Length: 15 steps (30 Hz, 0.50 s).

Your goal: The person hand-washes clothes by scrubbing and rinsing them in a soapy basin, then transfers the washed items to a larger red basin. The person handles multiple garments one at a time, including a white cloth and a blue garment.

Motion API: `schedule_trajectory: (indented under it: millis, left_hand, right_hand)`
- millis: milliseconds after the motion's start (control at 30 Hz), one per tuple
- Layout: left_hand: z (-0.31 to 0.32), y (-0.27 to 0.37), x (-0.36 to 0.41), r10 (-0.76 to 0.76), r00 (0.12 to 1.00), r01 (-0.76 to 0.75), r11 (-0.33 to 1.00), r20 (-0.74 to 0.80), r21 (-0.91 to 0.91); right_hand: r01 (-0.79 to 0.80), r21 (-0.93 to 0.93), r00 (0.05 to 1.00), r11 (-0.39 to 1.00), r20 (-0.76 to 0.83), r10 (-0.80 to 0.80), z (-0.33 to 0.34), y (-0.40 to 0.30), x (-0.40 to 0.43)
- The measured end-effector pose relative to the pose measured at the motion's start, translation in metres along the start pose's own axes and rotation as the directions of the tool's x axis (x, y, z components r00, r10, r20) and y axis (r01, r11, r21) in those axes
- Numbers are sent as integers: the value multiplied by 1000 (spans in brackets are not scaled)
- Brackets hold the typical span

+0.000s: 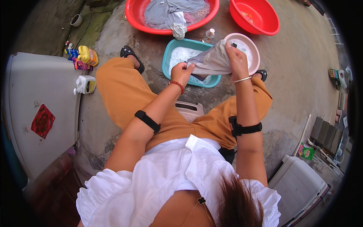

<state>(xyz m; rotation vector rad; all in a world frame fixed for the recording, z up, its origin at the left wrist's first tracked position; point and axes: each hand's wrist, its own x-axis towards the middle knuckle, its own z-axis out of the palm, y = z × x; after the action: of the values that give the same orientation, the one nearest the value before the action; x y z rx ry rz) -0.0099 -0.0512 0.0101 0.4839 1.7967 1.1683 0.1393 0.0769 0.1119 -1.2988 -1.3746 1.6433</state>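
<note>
A pale grey wet cloth garment (pixel 214 61) with darker patches is stretched between my two hands. My left hand (pixel 182 73) pinches its near left end, and my right hand (pixel 236 59) grips its right end higher up. Below the cloth stands a teal rectangular basin (pixel 167 49) holding foamy water. To its right, partly behind my right hand and the cloth, is a round pale pink basin (pixel 256 54) with suds in it. A clear pump bottle (pixel 209 35) stands just behind the teal basin.
Beyond are a large red tub (pixel 133 21) of soaking clothes, one draped over its rim, and another red basin (pixel 266 17). At left, a yellow jug (pixel 88 55) and white bottle (pixel 86 84) stand beside a white cabinet-like appliance (pixel 42 85). A plastic stool (pixel 189 109) shows between my legs.
</note>
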Motion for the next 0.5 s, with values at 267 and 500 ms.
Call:
schedule_trajectory:
  millis: [267,500]
  left_hand:
    - [-8,24,-11,-44,996,84,659,73,-747]
    - [-13,38,-14,38,999,-49,933,-39,-358]
  right_hand:
    - [158,-357,960,921,-163,-227,-15,26,19]
    - [100,-564,942,819,-210,-260,-23,31,18]
